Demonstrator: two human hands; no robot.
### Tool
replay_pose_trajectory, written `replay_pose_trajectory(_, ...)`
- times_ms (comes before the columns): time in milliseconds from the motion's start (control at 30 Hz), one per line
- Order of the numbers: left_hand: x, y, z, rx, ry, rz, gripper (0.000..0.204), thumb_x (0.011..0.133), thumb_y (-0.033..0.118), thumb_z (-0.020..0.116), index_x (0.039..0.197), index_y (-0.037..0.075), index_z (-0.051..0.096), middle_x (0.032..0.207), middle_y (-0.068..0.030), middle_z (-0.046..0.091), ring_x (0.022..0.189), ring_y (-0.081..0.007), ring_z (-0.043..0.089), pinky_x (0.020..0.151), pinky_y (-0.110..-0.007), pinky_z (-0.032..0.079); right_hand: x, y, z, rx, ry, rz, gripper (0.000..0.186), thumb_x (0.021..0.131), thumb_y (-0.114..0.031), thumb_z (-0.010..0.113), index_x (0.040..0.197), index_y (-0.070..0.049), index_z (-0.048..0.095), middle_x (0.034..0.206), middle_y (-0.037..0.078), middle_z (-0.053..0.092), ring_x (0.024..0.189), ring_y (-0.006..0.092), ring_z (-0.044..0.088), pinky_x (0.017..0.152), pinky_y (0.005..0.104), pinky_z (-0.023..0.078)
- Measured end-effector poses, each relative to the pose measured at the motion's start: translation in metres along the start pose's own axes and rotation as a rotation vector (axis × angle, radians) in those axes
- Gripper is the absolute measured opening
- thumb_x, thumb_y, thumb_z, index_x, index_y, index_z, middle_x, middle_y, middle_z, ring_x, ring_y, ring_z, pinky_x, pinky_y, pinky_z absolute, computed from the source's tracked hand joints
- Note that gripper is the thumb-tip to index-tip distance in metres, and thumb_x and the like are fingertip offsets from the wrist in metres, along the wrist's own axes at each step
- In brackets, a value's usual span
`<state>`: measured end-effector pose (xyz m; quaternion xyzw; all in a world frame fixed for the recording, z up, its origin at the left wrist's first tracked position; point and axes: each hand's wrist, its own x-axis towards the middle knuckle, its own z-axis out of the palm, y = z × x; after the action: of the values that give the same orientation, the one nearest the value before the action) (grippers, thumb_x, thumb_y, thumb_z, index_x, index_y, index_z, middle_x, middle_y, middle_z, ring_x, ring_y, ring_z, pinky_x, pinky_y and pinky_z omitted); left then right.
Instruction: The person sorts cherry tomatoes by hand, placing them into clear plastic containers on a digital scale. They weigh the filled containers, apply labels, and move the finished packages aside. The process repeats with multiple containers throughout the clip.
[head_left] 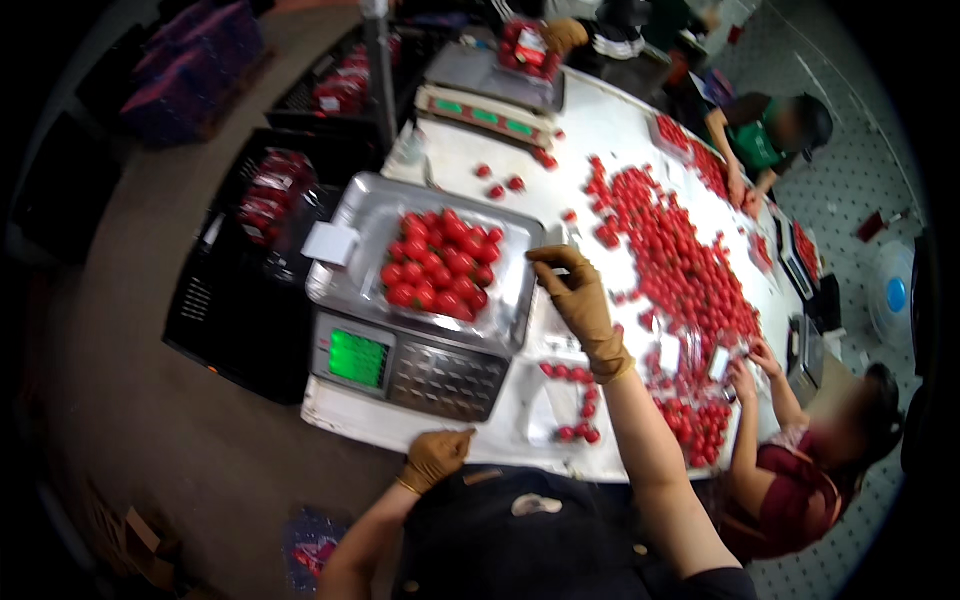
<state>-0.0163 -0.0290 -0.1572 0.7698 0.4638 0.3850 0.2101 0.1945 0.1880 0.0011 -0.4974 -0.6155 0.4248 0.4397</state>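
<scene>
A clear plastic tub of red cherry tomatoes sits on the steel pan of a digital scale with a lit green display. My right hand, in a brown glove, hovers by the pan's right edge. Its fingers are bent and a little apart, with nothing seen between them. My left hand, gloved the same way, rests curled at the table's front edge below the scale's keypad. Nothing shows in it, though its palm is hidden. A white card lies on the pan's left rim.
Loose tomatoes spread over the white table. Another clear tub with tomatoes inside stands right of the scale. Black crates hold packed tomatoes at left. Co-workers' hands handle tubs on the right; a second scale stands behind.
</scene>
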Motion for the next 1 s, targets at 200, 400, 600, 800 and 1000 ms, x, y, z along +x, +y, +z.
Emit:
replay_pose_trajectory(200, 0.0, 0.002, 0.008, 0.049, 0.018, 0.017, 0.02, 0.076, 0.005, 0.066, 0.094, 0.014, 0.068, 0.059, -0.002, 0.058, 0.051, -0.0195, 0.058, 0.049, -0.033, 0.047, -0.134, 0.069, -0.091, -0.541, -0.033, 0.352, 0.017, 0.086, -0.006, 0.06, 0.1, 0.001, 0.068, 0.099, 0.015, 0.068, 0.078, 0.0229, 0.067, 0.073, 0.031, 0.052)
replay_pose_trajectory(400, 0.009, 0.01, -0.003, 0.02, -0.026, -0.019, 0.017, 0.075, 0.003, 0.067, 0.09, 0.011, 0.07, 0.061, -0.0043, 0.062, 0.053, -0.0209, 0.06, 0.051, -0.032, 0.047, -0.184, 0.11, -0.046, -0.795, 0.05, 0.091, 0.046, 0.08, -0.011, 0.066, 0.124, -0.007, 0.055, 0.12, 0.017, 0.055, 0.111, 0.0353, 0.052, 0.087, 0.0411, 0.048)
replay_pose_trajectory(600, 0.008, 0.006, 0.0, 0.008, -0.043, -0.038, 0.017, 0.076, 0.004, 0.067, 0.091, 0.012, 0.071, 0.062, -0.0042, 0.062, 0.053, -0.0207, 0.06, 0.05, -0.032, 0.048, -0.166, 0.111, -0.027, -0.893, 0.077, 0.259, 0.031, 0.082, -0.018, 0.068, 0.111, -0.011, 0.062, 0.098, 0.014, 0.055, 0.089, 0.0327, 0.055, 0.071, 0.0427, 0.049)
replay_pose_trajectory(800, 0.0, 0.001, 0.001, 0.04, -0.031, -0.016, 0.014, 0.078, 0.008, 0.067, 0.091, 0.013, 0.069, 0.062, -0.0029, 0.062, 0.054, -0.0198, 0.061, 0.05, -0.032, 0.048, -0.168, 0.114, -0.027, -0.83, 0.071, 0.272, 0.022, 0.083, -0.019, 0.066, 0.103, -0.012, 0.063, 0.095, 0.01, 0.058, 0.085, 0.0302, 0.06, 0.068, 0.0396, 0.05)
replay_pose_trajectory(1000, -0.003, 0.0, 0.002, 0.043, -0.033, -0.015, 0.016, 0.079, 0.011, 0.067, 0.095, 0.015, 0.067, 0.063, -0.0007, 0.061, 0.057, -0.0181, 0.061, 0.051, -0.032, 0.048, -0.167, 0.118, -0.028, -0.82, 0.096, 0.258, 0.02, 0.083, -0.018, 0.066, 0.101, -0.009, 0.063, 0.094, 0.009, 0.058, 0.077, 0.0279, 0.061, 0.066, 0.0368, 0.051)
